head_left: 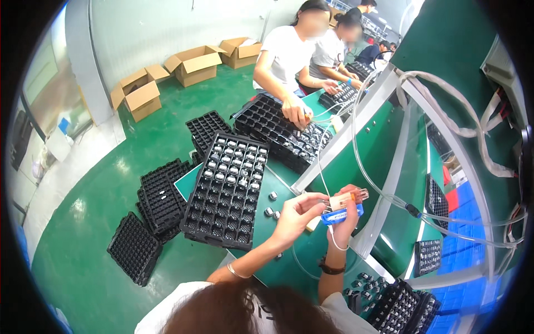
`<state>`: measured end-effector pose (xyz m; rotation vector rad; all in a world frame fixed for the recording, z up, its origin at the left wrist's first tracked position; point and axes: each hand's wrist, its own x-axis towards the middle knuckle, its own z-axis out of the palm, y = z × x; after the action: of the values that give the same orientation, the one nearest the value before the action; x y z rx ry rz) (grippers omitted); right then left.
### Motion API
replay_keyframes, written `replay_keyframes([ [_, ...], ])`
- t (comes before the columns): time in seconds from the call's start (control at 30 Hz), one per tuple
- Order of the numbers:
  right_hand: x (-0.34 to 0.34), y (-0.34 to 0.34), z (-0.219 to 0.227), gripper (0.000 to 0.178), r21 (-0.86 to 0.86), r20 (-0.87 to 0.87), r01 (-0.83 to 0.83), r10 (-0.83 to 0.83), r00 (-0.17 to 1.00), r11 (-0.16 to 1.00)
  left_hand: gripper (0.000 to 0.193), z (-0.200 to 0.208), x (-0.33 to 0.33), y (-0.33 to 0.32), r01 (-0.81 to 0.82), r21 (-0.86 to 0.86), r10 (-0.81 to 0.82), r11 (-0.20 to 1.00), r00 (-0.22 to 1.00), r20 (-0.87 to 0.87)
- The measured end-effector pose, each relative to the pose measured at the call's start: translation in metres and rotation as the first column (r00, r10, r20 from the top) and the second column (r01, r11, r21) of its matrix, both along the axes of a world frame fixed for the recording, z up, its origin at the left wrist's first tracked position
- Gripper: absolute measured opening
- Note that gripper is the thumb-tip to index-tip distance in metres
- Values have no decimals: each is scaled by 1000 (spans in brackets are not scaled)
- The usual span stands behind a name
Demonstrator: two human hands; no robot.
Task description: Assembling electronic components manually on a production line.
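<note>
My right hand [346, 222] grips a small handheld tool [342, 200] with a clear and orange head and a blue wrapping. A thin white tube runs from it past my wrist. Close beside it is my left hand [297, 217], thumb and fingers pinched together near the tool's end; whatever lies between the fingertips is too small to make out. To the left, a black compartment tray [219, 209] rests tilted on the green bench. Small silver metal parts [231, 161] fill its far rows, and the nearer rows hold none. A few loose parts [272, 212] lie between tray and hand.
Stacked black trays [164, 195] stand on the floor at left, with open cardboard boxes [197, 67] behind. Co-workers [286, 61] handle trays farther up the bench. Metal frame posts [384, 217] and hanging clear tubes [389, 195] are at right. Loose parts [367, 286] sit near my right elbow.
</note>
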<state>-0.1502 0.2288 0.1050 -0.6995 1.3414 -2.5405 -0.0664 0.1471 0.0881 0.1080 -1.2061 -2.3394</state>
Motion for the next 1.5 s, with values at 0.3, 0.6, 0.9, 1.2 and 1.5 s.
replay_keyframes([
  [0.3,-22,21,0,22,368,-17,-498,542,840,785,30,-13,-3,-15,42,412,-50,910,999,9],
  [0.6,-23,52,8,43,-147,-195,-547,518,833,824,51,83,-31,-8,424,219,-290,879,839,-460],
  [0.9,-5,51,25,42,-246,-389,-373,261,883,895,11,78,-15,-12,300,198,-116,933,774,-623],
  [1.2,31,70,79,12,-199,173,-442,475,863,875,85,50,-32,-40,-706,-274,334,653,593,-733],
  [1.5,20,45,42,32,-173,-411,-275,184,893,946,73,24,-35,-22,-846,-214,769,489,534,-351],
])
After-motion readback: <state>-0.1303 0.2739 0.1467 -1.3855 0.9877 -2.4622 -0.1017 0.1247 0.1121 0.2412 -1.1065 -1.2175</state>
